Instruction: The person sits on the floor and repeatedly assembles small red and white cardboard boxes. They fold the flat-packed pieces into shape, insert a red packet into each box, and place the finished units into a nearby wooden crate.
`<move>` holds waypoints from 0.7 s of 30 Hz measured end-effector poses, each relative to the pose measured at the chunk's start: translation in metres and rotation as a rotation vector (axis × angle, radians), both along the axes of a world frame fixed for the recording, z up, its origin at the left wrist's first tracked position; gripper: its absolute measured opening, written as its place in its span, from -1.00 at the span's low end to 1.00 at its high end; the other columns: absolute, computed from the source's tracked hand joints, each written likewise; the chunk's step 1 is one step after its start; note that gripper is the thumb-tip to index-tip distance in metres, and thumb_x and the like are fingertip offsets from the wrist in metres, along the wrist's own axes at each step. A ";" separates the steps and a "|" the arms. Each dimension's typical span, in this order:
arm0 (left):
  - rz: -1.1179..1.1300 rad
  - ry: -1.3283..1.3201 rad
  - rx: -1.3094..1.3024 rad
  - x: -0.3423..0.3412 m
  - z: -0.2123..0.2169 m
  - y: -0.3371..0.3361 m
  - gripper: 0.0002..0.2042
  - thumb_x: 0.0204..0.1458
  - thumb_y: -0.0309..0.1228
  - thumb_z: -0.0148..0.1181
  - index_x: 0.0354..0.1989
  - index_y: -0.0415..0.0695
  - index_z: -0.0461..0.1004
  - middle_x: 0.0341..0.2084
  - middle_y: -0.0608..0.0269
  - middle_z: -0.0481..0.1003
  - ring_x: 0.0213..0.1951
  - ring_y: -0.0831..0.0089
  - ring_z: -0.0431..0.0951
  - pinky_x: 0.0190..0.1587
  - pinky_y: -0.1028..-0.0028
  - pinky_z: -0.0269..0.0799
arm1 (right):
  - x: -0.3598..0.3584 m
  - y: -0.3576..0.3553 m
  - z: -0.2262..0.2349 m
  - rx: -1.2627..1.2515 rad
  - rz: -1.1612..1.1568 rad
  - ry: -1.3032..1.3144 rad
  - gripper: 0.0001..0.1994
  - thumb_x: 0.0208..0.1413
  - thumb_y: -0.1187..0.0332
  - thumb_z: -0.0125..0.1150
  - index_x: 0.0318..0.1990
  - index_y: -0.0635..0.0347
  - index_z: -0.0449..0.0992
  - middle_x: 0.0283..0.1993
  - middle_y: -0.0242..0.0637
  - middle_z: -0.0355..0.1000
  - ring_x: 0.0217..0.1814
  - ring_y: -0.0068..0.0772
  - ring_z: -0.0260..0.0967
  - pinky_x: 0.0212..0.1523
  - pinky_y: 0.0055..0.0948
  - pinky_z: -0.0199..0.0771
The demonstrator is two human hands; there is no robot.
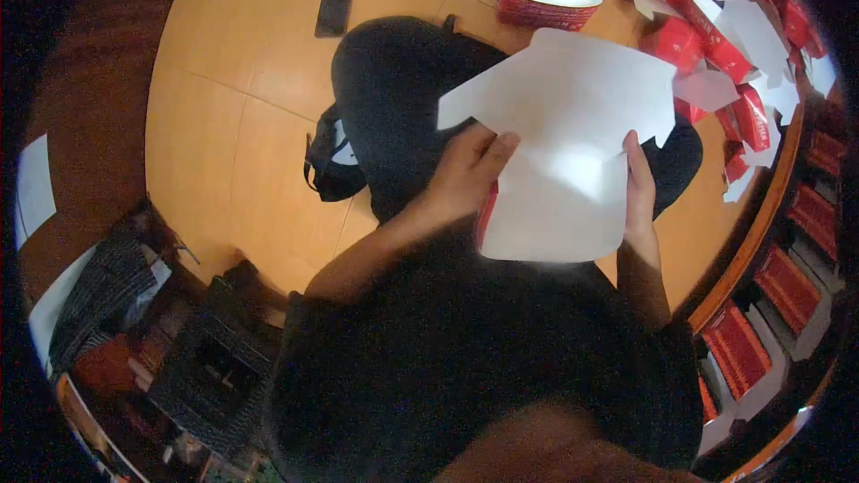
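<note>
The floor (242,89), tan with thin seams, takes up most of the view, curving toward the dark rim. Over it sit the person's dark clothes (465,349), the torso at the bottom and the bent knees spread above. At the upper right lies a loose heap (747,49) of red and white card pieces, overlapping at many angles. The sheet (573,116), a pale card blank with a wide, notched upper part and a rounded lower end, is between both hands, above the lap and in front of the knees; a strip of red shows along its lower left side. Along the right rim, beyond a curved wooden edge, stand several red stacks (738,353) in a row. A dark woven thing (215,362), hard to make out, fills part of the lower left. Near the top, a pile (548,9) of cards, white on top and red at the sides, rests just beyond the sheet. The left hand (465,174) is clamped on the sheet's left edge, thumb on the pale face, the other fingers mostly hidden beneath. The right hand (639,188) grips the right edge, one digit pointing up along it; its other fingers are largely hidden. Beside the left knee lies a black pouch (340,174) with straps. A dark phone (337,5) lies flat on the floor, farther up.
</note>
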State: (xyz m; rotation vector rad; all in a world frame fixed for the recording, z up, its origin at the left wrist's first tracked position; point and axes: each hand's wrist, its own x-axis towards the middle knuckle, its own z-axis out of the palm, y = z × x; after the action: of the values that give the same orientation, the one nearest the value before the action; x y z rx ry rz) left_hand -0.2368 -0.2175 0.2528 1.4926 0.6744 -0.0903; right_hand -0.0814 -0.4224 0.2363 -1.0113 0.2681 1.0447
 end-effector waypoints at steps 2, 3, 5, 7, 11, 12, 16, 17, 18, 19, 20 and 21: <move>0.000 0.002 -0.099 -0.005 -0.015 0.000 -0.70 0.28 -0.28 0.01 -0.05 -0.31 0.42 -0.22 0.21 0.48 -0.16 0.41 0.42 -0.05 0.36 0.36 | 0.000 0.002 0.001 0.035 -0.018 0.041 -0.45 0.31 0.00 -0.01 0.24 0.26 0.29 0.16 -0.17 0.39 0.16 -0.30 0.37 0.19 -0.32 0.34; 0.045 -0.096 -0.277 -0.005 -0.015 0.002 -0.69 0.28 -0.27 0.02 -0.01 -0.30 0.40 -0.25 0.23 0.46 -0.21 0.47 0.41 -0.12 0.39 0.37 | -0.001 0.005 0.004 0.024 -0.040 0.031 -0.44 0.31 -0.01 0.00 0.23 0.29 0.29 0.14 -0.15 0.40 0.13 -0.28 0.38 0.17 -0.31 0.35; 0.046 -0.226 -0.477 -0.004 -0.009 0.009 -0.65 0.27 -0.26 0.05 0.07 -0.27 0.34 -0.30 0.28 0.43 -0.26 0.56 0.37 -0.20 0.45 0.37 | 0.000 0.006 0.004 0.017 -0.036 0.026 -0.44 0.31 -0.01 0.00 0.22 0.32 0.29 0.12 -0.13 0.41 0.12 -0.25 0.39 0.16 -0.31 0.36; -0.126 -0.193 -0.363 -0.007 0.001 0.020 -0.61 0.25 -0.26 0.08 0.13 -0.26 0.29 -0.28 0.32 0.40 -0.24 0.60 0.34 -0.20 0.49 0.35 | 0.007 0.003 -0.003 0.033 0.023 0.045 -0.44 0.32 0.00 -0.01 0.23 0.33 0.28 0.13 -0.12 0.41 0.13 -0.25 0.39 0.16 -0.31 0.36; -0.270 -0.166 -0.222 -0.013 -0.015 0.020 -0.57 0.20 -0.26 0.13 0.15 -0.24 0.29 -0.22 0.34 0.37 -0.19 0.59 0.32 -0.15 0.54 0.33 | 0.008 0.005 -0.011 -0.008 0.030 0.038 -0.45 0.33 0.02 -0.02 0.23 0.33 0.27 0.12 -0.12 0.40 0.11 -0.25 0.40 0.14 -0.31 0.38; -0.250 -0.200 -0.237 -0.010 -0.016 0.017 -0.57 0.19 -0.26 0.14 0.15 -0.24 0.30 -0.22 0.34 0.37 -0.19 0.58 0.33 -0.14 0.55 0.33 | 0.006 0.004 -0.013 0.006 0.040 0.026 -0.45 0.33 0.02 -0.02 0.23 0.33 0.27 0.12 -0.11 0.40 0.11 -0.25 0.40 0.14 -0.31 0.38; -0.058 -0.264 -0.477 -0.003 -0.021 0.016 -0.63 0.17 -0.27 0.16 0.05 -0.24 0.40 -0.20 0.29 0.43 -0.15 0.54 0.39 -0.08 0.51 0.36 | 0.004 -0.013 -0.038 -0.062 -0.011 -0.147 -0.47 0.33 0.03 -0.01 0.21 0.32 0.28 0.11 -0.11 0.39 0.11 -0.23 0.40 0.14 -0.30 0.38; -0.032 -0.223 -0.569 -0.002 -0.024 0.017 -0.65 0.16 -0.28 0.17 0.03 -0.25 0.42 -0.18 0.28 0.45 -0.13 0.53 0.41 -0.06 0.50 0.36 | 0.003 -0.012 -0.031 -0.087 -0.003 -0.271 -0.46 0.32 0.01 -0.02 0.20 0.32 0.29 0.12 -0.11 0.38 0.11 -0.22 0.39 0.15 -0.29 0.37; -0.013 -0.262 -0.573 -0.002 -0.025 0.015 -0.62 0.15 -0.28 0.17 0.07 -0.23 0.40 -0.13 0.25 0.45 -0.10 0.47 0.42 -0.01 0.45 0.36 | -0.001 -0.009 -0.023 -0.111 0.003 -0.395 -0.46 0.32 0.00 -0.02 0.19 0.31 0.30 0.12 -0.11 0.37 0.12 -0.21 0.38 0.17 -0.29 0.36; 0.005 -0.300 -0.577 -0.004 -0.026 0.012 -0.60 0.14 -0.28 0.17 0.10 -0.22 0.38 -0.08 0.22 0.45 -0.06 0.41 0.43 0.05 0.40 0.35 | -0.003 -0.008 -0.018 -0.137 0.008 -0.519 -0.46 0.31 -0.01 -0.03 0.18 0.31 0.31 0.12 -0.11 0.36 0.12 -0.20 0.38 0.18 -0.28 0.34; 0.020 -0.341 -0.580 -0.005 -0.024 0.009 -0.57 0.14 -0.28 0.17 0.14 -0.20 0.35 -0.03 0.19 0.45 -0.02 0.35 0.44 0.10 0.35 0.34 | -0.003 -0.010 -0.016 0.022 0.059 -0.592 -0.45 0.30 -0.02 -0.04 0.17 0.32 0.33 0.12 -0.11 0.36 0.13 -0.20 0.37 0.19 -0.26 0.32; -0.036 -0.284 -0.297 -0.008 -0.009 0.006 -0.55 0.13 -0.21 0.19 0.13 -0.19 0.36 -0.06 0.19 0.47 -0.01 0.36 0.44 0.08 0.36 0.36 | -0.004 -0.012 -0.017 0.181 0.109 -0.659 -0.44 0.28 -0.04 -0.04 0.17 0.32 0.34 0.13 -0.10 0.36 0.14 -0.20 0.36 0.21 -0.25 0.30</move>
State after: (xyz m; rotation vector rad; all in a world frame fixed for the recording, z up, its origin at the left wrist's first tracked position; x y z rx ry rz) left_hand -0.2448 -0.2112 0.2439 1.2018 0.3855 -0.0045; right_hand -0.0858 -0.4341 0.2197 -1.1549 -0.4164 0.7634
